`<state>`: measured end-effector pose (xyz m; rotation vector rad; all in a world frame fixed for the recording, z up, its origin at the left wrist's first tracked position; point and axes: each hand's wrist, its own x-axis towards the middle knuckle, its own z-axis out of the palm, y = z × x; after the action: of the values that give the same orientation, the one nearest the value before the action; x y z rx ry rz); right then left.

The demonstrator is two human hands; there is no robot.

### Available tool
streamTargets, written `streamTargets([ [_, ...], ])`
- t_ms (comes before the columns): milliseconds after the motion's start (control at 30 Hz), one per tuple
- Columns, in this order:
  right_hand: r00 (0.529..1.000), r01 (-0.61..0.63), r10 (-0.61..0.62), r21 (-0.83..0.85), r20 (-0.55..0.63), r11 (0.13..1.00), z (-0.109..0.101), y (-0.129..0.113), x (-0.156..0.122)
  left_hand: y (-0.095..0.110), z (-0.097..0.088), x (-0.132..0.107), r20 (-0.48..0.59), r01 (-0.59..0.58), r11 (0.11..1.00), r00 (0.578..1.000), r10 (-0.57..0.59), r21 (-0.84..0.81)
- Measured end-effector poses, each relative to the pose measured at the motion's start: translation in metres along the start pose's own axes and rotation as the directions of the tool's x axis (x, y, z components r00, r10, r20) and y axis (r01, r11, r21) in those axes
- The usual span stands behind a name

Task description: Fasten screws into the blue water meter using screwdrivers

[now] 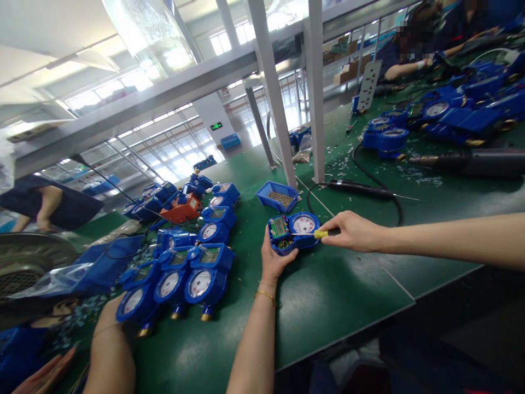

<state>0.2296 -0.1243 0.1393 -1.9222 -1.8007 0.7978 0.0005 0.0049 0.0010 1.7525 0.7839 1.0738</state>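
Note:
My left hand [274, 261] grips the near end of a blue water meter [293, 231] with a white dial and a small green display, holding it on the green table [328, 295]. My right hand [353, 231] is closed on a small screwdriver with a yellow handle [321, 233], its thin tip lying across the meter's dial. A gold bracelet sits on my left wrist.
Several blue meters [192, 273] stand in rows at the left, where a co-worker's arm [109, 345] rests by them. A blue tray of screws [278, 197] and a corded electric screwdriver [361, 189] lie beyond. More meters [435, 117] and a seated person are at the far right.

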Motion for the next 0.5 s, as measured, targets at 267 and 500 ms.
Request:
streamTargets([
  [267, 0.999, 0.005, -0.003, 0.039, -0.047, 0.999, 0.007, 0.000, -0.004, -0.004, -0.002, 0.005, 0.014, -0.006, 1.000, 1.000, 0.006, -0.026],
  [500, 0.999, -0.021, 0.016, -0.095, -0.048, 0.995, 0.007, -0.012, -0.013, -0.006, -0.004, 0.008, 0.027, -0.013, 1.000, 1.000, 0.014, -0.022],
])
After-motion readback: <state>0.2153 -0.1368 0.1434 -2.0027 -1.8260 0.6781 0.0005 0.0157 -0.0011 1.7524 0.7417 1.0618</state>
